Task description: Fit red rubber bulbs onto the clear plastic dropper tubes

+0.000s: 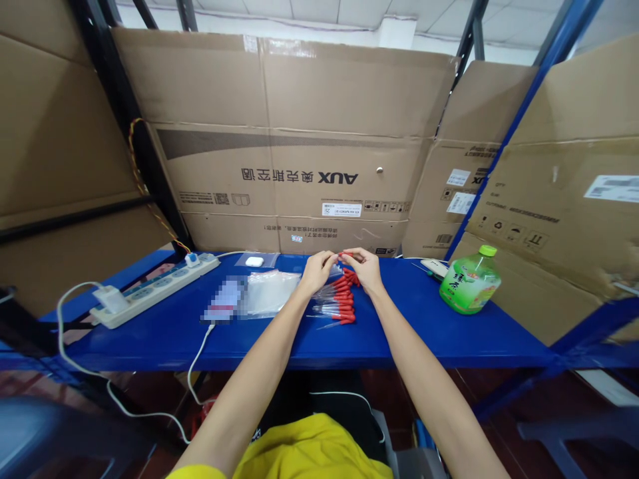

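My left hand (pixel 318 270) and my right hand (pixel 363 267) meet near the back of the blue tabletop, fingers pinched together. Between their fingertips is a small red rubber bulb (pixel 345 254) of a dropper; its glass tube is mostly hidden. Just below the hands lies a row of glass droppers (pixel 344 305), thin clear tubes pointing left and red bulbs at the right. More loose red bulbs (pixel 351 276) are heaped by my right hand. Left of the row, near my left forearm, rests a stack of clear plastic bags (pixel 272 294).
A phone (pixel 223 299) on a charging cable lies beside the bags. Farther left is a white power strip (pixel 160 286). A white earphone case (pixel 254 261) sits behind. At right stands a green drink bottle (pixel 470 283). Cardboard panels (pixel 299 86) wall the blue table (pixel 409 332).
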